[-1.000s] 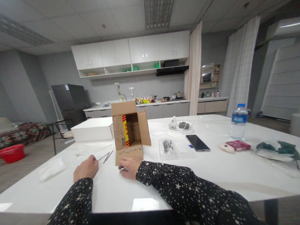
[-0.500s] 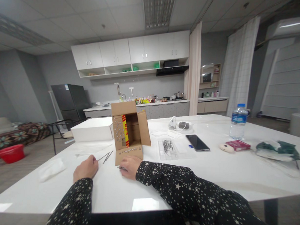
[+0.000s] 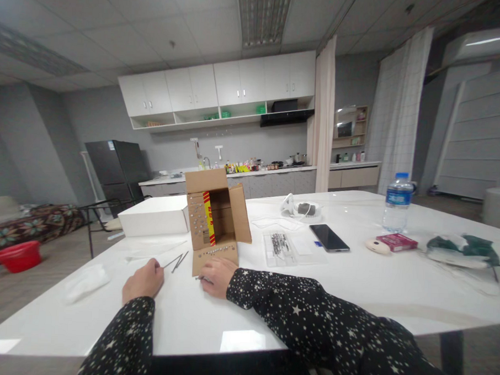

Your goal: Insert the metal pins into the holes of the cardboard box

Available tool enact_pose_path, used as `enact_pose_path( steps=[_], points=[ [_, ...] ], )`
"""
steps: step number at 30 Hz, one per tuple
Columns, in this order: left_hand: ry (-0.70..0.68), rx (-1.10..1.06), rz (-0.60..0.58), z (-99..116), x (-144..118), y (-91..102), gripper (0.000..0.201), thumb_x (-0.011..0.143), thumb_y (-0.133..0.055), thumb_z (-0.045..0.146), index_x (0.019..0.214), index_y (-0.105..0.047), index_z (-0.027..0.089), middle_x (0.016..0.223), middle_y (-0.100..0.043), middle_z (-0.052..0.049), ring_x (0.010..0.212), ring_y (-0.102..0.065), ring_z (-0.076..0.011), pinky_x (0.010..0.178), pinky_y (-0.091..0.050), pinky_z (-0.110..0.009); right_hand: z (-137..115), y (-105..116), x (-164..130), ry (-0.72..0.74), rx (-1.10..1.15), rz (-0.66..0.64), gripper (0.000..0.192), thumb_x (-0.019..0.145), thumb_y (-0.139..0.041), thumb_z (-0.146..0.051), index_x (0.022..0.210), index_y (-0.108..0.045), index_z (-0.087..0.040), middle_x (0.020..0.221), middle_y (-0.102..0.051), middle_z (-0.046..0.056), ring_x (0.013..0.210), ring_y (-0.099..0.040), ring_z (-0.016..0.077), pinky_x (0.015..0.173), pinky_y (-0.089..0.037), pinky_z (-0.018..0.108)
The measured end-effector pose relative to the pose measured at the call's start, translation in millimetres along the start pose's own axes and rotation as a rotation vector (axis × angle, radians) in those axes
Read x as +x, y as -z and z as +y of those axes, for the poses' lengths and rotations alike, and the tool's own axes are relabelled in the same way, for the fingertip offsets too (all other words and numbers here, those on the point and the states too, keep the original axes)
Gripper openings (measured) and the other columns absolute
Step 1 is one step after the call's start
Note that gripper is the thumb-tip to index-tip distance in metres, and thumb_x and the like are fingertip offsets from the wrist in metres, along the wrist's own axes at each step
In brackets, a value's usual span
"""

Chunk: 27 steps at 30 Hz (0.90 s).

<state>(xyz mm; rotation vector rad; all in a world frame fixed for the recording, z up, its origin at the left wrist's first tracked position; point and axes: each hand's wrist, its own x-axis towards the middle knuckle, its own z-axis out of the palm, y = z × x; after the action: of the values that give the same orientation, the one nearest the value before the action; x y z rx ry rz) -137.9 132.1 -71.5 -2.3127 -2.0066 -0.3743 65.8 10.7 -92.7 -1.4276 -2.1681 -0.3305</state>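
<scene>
A red tub sits on the floor far to the left. On the white table, a flat white cloth lies near the left edge. The left hand rests on the table, curled in a loose fist, and seems to pinch the end of a thin metal nail. More thin nails lie just beside it. Behind them is a white box.

In the middle stands a brown cardboard box with its flaps open. Little silver nail heads dot its left flap and its front flap. A red and yellow strip with writing runs down the inside, but the words are too small to read. The right hand lies flat, fingers bent down, touching the box's front flap. What is under the fingers is hidden.

To the right lie a clear tray of dark nails, a black phone, a small red box, a water bottle with a blue label, and a green and white cloth.
</scene>
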Motion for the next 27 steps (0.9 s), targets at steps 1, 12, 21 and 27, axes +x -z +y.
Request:
enact_pose_path(
  steps=[1, 12, 21, 27],
  points=[
    [-0.002, -0.001, 0.003, -0.1, 0.3, -0.4, 0.033, 0.083, -0.03, 0.034, 0.097, -0.058, 0.023, 0.098, -0.068, -0.015, 0.085, -0.065, -0.0295, 0.068, -0.045, -0.036, -0.1, 1.5, 0.1, -0.034, 0.006, 0.011, 0.015, 0.079, -0.055, -0.026, 0.088, -0.065, -0.021, 0.092, -0.066, 0.004, 0.088, -0.06, 0.0184, 0.077, -0.045, 0.029],
    [0.003, -0.007, 0.012, 0.0, -2.1, -0.1, 0.032, 0.082, -0.032, 0.034, 0.096, -0.058, 0.023, 0.097, -0.068, -0.015, 0.084, -0.064, -0.0293, 0.068, -0.045, -0.036, 18.5, 21.1, 3.6, -0.627, 0.093, -0.018, 0.028, 0.083, -0.046, -0.027, 0.11, -0.045, -0.021, 0.089, -0.066, 0.008, 0.078, -0.064, 0.0216, 0.065, -0.042, 0.03],
    [0.004, -0.005, -0.013, 1.0, -4.5, 3.4, 0.032, 0.083, -0.03, 0.034, 0.097, -0.057, 0.023, 0.099, -0.067, -0.015, 0.086, -0.064, -0.0295, 0.069, -0.045, -0.036, 23.1, 23.9, 6.3, -0.706, 0.101, -0.01, 0.026, 0.083, -0.046, -0.025, 0.109, -0.044, -0.021, 0.092, -0.065, 0.01, 0.081, -0.064, 0.0235, 0.067, -0.043, 0.033],
    [0.004, -0.006, -0.013, 0.1, -4.9, 2.3, 0.032, 0.083, -0.029, 0.034, 0.097, -0.056, 0.023, 0.099, -0.067, -0.015, 0.086, -0.064, -0.0292, 0.07, -0.045, -0.036, 28.4, 26.4, 6.4, -0.76, 0.123, 0.016, 0.023, 0.083, -0.046, -0.026, 0.106, -0.046, -0.02, 0.092, -0.066, 0.011, 0.082, -0.064, 0.0237, 0.068, -0.043, 0.033]
  ],
)
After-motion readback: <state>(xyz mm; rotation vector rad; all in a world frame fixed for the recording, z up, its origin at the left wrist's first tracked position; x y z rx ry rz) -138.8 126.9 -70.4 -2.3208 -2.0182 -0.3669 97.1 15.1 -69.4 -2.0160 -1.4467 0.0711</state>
